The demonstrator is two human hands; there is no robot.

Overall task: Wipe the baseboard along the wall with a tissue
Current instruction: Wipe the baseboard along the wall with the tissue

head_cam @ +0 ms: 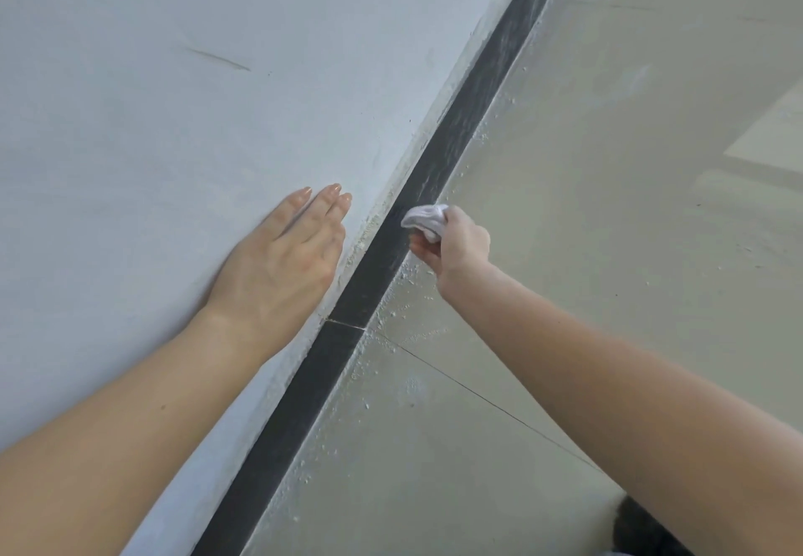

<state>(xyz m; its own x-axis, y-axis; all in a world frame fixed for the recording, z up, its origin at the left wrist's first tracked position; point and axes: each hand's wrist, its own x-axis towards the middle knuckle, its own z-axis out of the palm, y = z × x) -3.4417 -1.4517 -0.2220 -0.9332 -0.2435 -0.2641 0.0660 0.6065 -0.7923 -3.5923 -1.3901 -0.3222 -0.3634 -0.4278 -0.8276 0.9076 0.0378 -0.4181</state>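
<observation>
The pale blue-grey wall (130, 142) fills the left side, with a thin dark scuff mark (219, 59) high up on it. The left hand (282, 260) lies flat on the wall, palm against the paint, fingers straight and close together, pointing up toward the baseboard, their tips just short of its upper edge. It holds nothing.

The dark grey baseboard (313, 381) runs as a diagonal strip from the bottom edge, left of centre, to the top edge at the right. A thin pale joint (345, 324) crosses it beside the left wrist. Its far stretch looks streaked with pale dust.

The right hand (460, 251) reaches in from the lower right and grips a bunched white tissue (423, 217), fingers curled round it. The tissue sits against the face of the baseboard, near its lower edge where it meets the floor.

The grey-beige tiled floor (565, 164) takes up the right side. White specks (404, 273) lie scattered along its edge beside the baseboard, and a thin grout line (478, 394) passes under the right forearm. A dark fuzzy shape (638, 529) shows at the bottom edge; what it is cannot be told.
</observation>
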